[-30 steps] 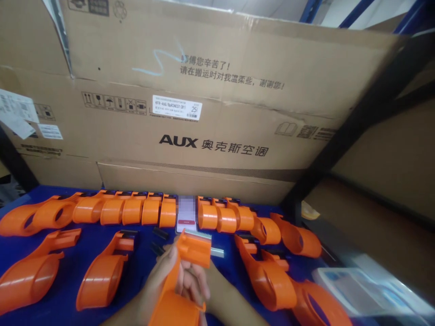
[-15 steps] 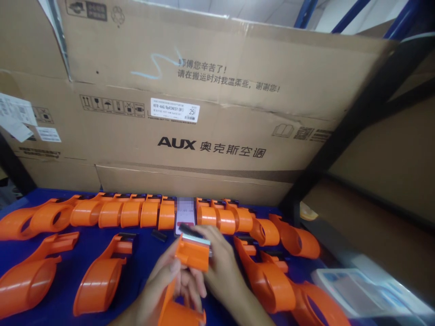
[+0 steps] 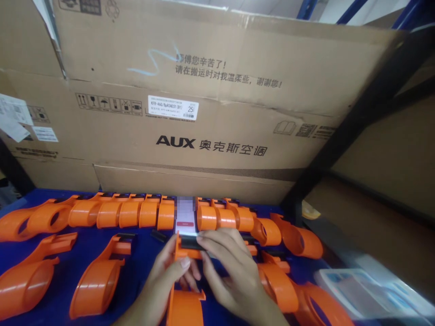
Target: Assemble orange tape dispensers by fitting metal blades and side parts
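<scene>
My left hand [image 3: 161, 276] is wrapped around the neck of an orange tape dispenser [image 3: 186, 310], thumb on the near side. Its round body hangs below the fingers, partly cut off by the bottom edge. Along the dispenser's top lies a black blade cover [image 3: 190, 242], over the place of the toothed metal blade, which is hidden. My right hand [image 3: 234, 267] pinches the cover's right end, fingertips on top and thumb underneath. Just behind the hands, a phone [image 3: 185, 222] leans upright with a partly blurred screen.
Orange tape dispensers [image 3: 108, 213] line the back of the blue surface [image 3: 136, 258]. Others lie at left [image 3: 97, 285] and right [image 3: 280, 285]. A loose black cover [image 3: 158, 235] rests left of the phone. Behind stands a large cardboard sheet [image 3: 217, 113]; a clear plastic box [image 3: 356, 290] sits at right.
The dispenser's top has turned so the black cover now faces me and the metal teeth no longer show. My right hand has moved from behind the dispenser onto the cover's right end.
</scene>
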Demonstrator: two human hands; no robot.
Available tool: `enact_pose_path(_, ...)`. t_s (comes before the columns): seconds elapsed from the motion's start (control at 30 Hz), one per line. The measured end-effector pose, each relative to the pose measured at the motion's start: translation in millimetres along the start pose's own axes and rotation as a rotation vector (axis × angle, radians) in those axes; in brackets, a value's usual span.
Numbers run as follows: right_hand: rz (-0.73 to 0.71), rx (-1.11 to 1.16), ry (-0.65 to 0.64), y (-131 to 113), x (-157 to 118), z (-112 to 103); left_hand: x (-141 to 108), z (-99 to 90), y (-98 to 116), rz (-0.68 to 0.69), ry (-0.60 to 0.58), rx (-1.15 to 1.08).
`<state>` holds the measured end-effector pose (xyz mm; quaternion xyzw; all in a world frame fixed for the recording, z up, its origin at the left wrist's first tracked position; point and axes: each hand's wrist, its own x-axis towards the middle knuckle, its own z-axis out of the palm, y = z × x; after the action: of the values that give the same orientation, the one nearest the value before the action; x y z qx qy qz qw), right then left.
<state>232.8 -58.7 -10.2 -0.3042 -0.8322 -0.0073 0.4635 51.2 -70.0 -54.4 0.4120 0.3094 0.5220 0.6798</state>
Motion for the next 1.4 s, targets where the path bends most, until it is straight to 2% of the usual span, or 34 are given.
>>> enact_pose_path(0.2, 0.069, 0.024, 0.017, -3, 0, 4, -2, 0.1, 0, -0.005, 0.000, 0.024)
enact_pose_path(0.37, 0.173, 0.118, -0.024, -7, 2, 3, -1, 0.9, -1, -0.062, 0.042, 0.031)
enact_pose_path(0.43, 0.277, 0.191, -0.001, -5, 4, 0, 1, 1.1, -1, -0.083, 0.034, 0.019)
enact_pose_path(0.53, 0.545, 0.291, 0.077, 3, 4, -6, 3, 0.7, 0, -0.096, 0.027, -0.006)
enact_pose_path(0.57, 0.632, 0.293, 0.051, 6, 4, -8, 3, 0.4, 0, -0.097, 0.033, -0.007)
enact_pose_path(0.63, 0.735, 0.235, -0.112, 10, 3, -9, 3, -0.4, 0, -0.094, 0.047, 0.003)
enact_pose_path(0.73, 0.731, 0.093, -0.407, 8, 2, -6, 3, -1.2, -1, -0.090, 0.071, 0.005)
enact_pose_path(0.83, 0.683, 0.028, -0.554, 2, 2, 2, 3, -1.9, -1, -0.089, 0.081, 0.013)
enact_pose_path(0.9, 0.667, 0.045, -0.562, 1, 3, 6, 4, -2.7, -1, -0.083, 0.078, 0.022)
enact_pose_path(1.0, 0.641, 0.104, -0.495, 6, 5, 6, 5, -3.9, 0, -0.076, 0.071, 0.008)
enact_pose_path(1.1, 0.625, 0.021, -0.482, 14, 4, 0, 6, -3.5, 2, -0.084, 0.070, -0.001)
enact_pose_path(1.23, 0.654, -0.240, -0.589, 16, -3, -6, 4, -1.5, 3, -0.080, 0.083, -0.011)
enact_pose_path(1.4, 0.712, -0.399, -0.706, 11, -12, -5, 0, -2.4, 4, -0.042, 0.084, 0.045)
